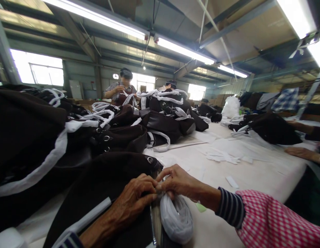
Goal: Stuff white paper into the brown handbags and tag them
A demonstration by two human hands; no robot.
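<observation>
A dark bag (118, 168) lies in front of me, with a metal eyelet (150, 159) near its top corner and a zipper (152, 227) along its opening. My left hand (134, 196) rests over the bag, fingers closed together at the opening's edge. Against it, my right hand (178, 181) pinches with thumb and forefinger. The fingertips of both hands meet and hide whatever small thing is between them. Directly below the right hand hangs a looped bundle (177, 220) of white wrapped cord or strap, beside the zipper. A white wrapped handle (85, 217) lies by my left forearm.
Dark bags with white wrapped handles (160, 120) are heaped to the left and ahead. White sheets (224, 153) lie on the pale table (268, 175). At right, another person's hand (301, 152) rests near a dark bag (273, 129). A co-worker (121, 89) stands behind the heap.
</observation>
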